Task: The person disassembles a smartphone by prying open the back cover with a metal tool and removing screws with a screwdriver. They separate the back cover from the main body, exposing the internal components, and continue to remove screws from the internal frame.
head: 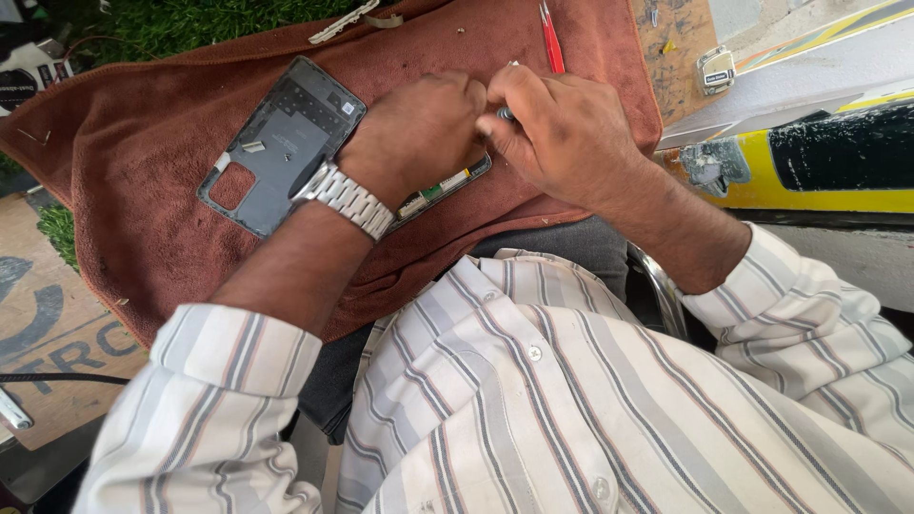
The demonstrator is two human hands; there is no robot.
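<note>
My left hand (417,133) rests with curled fingers on an opened phone (447,186), whose green circuit-board edge shows under my wrist. A silver metal watch (345,198) sits on that wrist. My right hand (557,128) meets the left above the phone and pinches a small dark tool (505,113) between thumb and fingertips. The tool's tip and most of the phone are hidden by both hands. To the left lies the phone's dark grey back cover (281,148), inner side up, with a small metal piece on it.
Everything lies on a reddish-brown towel (152,171) spread over my lap. Red-handled tweezers (550,38) lie at the towel's far edge. Green artificial turf (190,24), cardboard (48,324) at left, a yellow-and-black board (819,157) at right.
</note>
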